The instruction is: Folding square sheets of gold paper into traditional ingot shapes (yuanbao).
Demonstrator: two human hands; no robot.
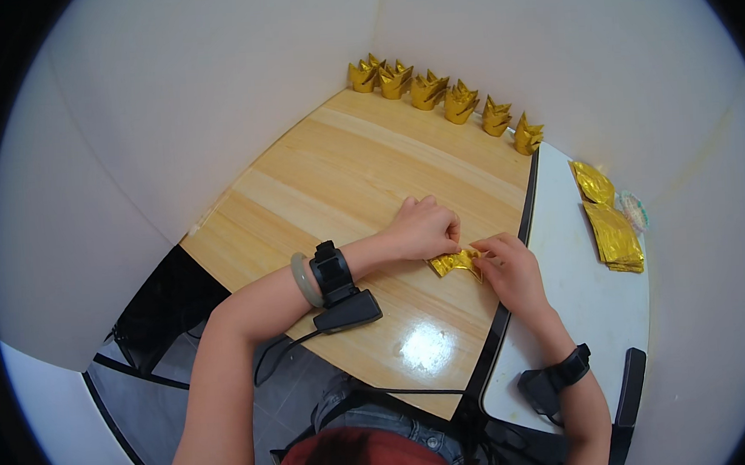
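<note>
Between my two hands is a small piece of folded gold foil (454, 262), just above the wooden table near its right edge. My left hand (424, 228) is closed, its thumb and finger pinching the foil's left end. At the other end, my right hand (511, 270) pinches the foil between thumb and fingers. The foil looks creased, with a jagged outline; part of it is hidden by my fingers.
Several gold foil crowns (461, 102) stand in a row along the wall at the back. On the white board (552, 247) at right lie a stack of gold foil sheets (613, 236) and a small round pastel-coloured item (634, 210). A black device (348, 311) hangs by my left wrist.
</note>
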